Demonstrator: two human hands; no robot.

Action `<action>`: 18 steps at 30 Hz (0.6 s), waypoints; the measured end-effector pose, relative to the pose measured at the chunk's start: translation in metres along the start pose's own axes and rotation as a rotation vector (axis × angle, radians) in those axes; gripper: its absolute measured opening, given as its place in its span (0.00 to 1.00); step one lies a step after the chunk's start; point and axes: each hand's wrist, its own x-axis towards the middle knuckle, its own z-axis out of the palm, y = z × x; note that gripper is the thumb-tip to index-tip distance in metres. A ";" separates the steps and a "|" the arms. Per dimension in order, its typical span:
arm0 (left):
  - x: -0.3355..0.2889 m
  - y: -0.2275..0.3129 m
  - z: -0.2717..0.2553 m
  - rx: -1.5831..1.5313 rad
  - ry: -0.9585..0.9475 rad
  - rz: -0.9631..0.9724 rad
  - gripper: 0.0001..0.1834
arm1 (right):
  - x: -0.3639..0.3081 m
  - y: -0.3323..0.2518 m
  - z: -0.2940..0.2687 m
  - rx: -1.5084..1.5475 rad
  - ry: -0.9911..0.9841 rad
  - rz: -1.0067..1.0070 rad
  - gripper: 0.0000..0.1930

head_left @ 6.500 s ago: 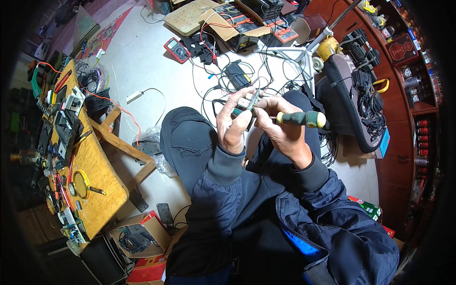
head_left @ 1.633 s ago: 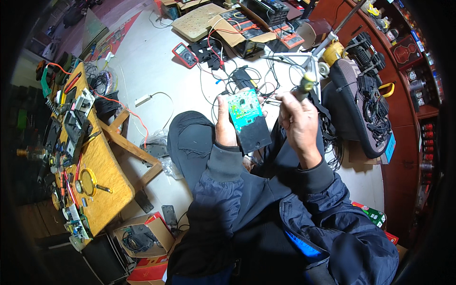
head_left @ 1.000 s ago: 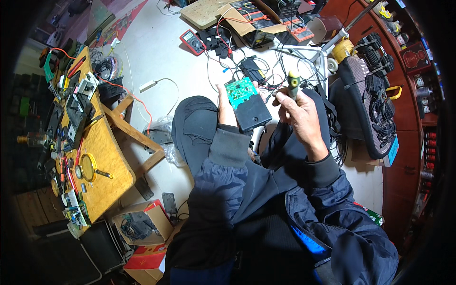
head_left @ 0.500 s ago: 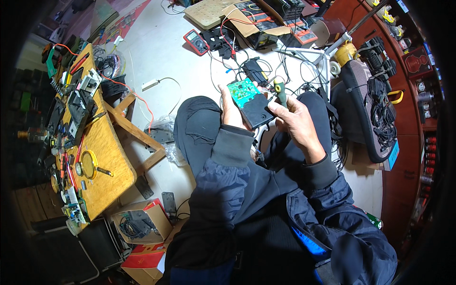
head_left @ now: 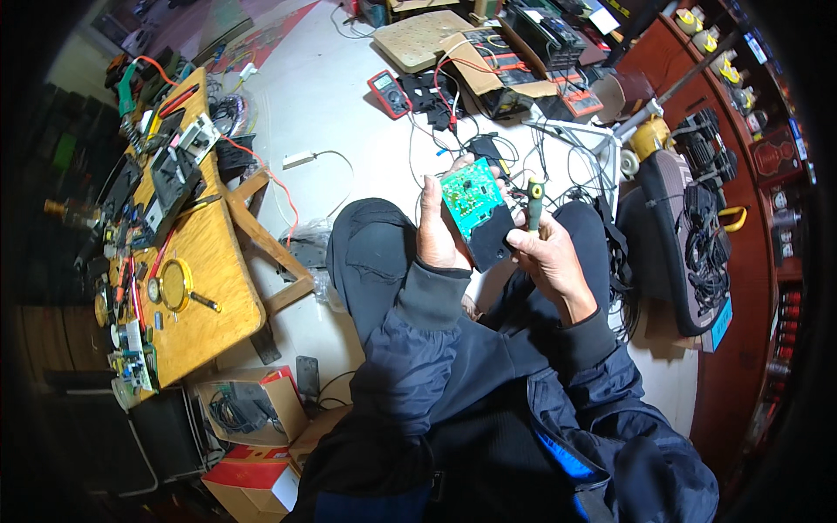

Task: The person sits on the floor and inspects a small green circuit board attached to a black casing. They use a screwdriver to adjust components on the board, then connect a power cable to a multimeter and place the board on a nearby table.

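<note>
Above my lap, my left hand (head_left: 436,228) is closed round the left side of a green circuit board (head_left: 472,193) joined to a black plastic casing (head_left: 490,241). The board's component side or solder side faces up; I cannot tell which. My right hand (head_left: 554,261) grips a screwdriver (head_left: 534,206) with a green and yellow handle that points upward. Its thumb lies close to the casing's right edge. The screwdriver's tip is hidden behind the hand.
A wooden bench (head_left: 209,296) with tools and a magnifying glass (head_left: 177,285) stands at left. Ahead on the floor lie a red multimeter (head_left: 389,93) and tangled cables. A cardboard box (head_left: 253,405) holds cables, lower left. A dark padded case (head_left: 676,235) stands at right.
The board and casing have tilted, so more of the green board shows. My right hand has shifted slightly right and down, and the screwdriver stands more upright. The view has shifted a little.
</note>
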 end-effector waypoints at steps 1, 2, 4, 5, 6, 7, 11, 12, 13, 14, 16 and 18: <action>-0.001 0.001 -0.004 -0.066 -0.055 -0.019 0.42 | -0.001 0.001 -0.001 0.022 -0.029 0.003 0.13; -0.004 0.000 -0.007 -0.081 -0.027 -0.024 0.42 | 0.001 0.007 0.003 0.026 0.004 -0.037 0.12; -0.009 0.004 -0.013 0.030 0.107 -0.102 0.35 | -0.002 0.008 0.004 0.073 -0.061 -0.052 0.12; -0.014 0.003 -0.014 0.014 0.131 -0.065 0.33 | -0.001 0.008 0.006 0.087 -0.055 -0.003 0.13; -0.017 0.006 -0.016 0.103 0.119 0.006 0.32 | 0.002 0.008 0.009 0.080 -0.022 0.018 0.14; -0.021 0.011 -0.018 0.168 0.057 0.029 0.30 | 0.006 0.010 0.012 0.052 0.046 0.013 0.14; -0.036 0.032 -0.020 0.472 -0.085 0.087 0.32 | 0.029 0.013 0.029 0.036 -0.074 -0.094 0.09; -0.041 0.037 -0.019 0.521 -0.084 0.082 0.32 | 0.033 0.012 0.034 0.031 -0.100 -0.103 0.08; -0.045 0.042 -0.017 0.523 -0.046 0.119 0.30 | 0.035 0.011 0.040 -0.029 -0.147 -0.112 0.09; -0.050 0.049 -0.018 0.489 0.017 0.117 0.27 | 0.036 0.010 0.047 -0.072 -0.190 -0.106 0.08; -0.061 0.066 -0.020 0.499 0.102 0.185 0.24 | 0.040 0.002 0.066 -0.246 -0.137 -0.096 0.08; -0.073 0.081 -0.026 0.491 0.191 0.249 0.20 | 0.044 -0.020 0.085 -0.331 -0.180 -0.178 0.10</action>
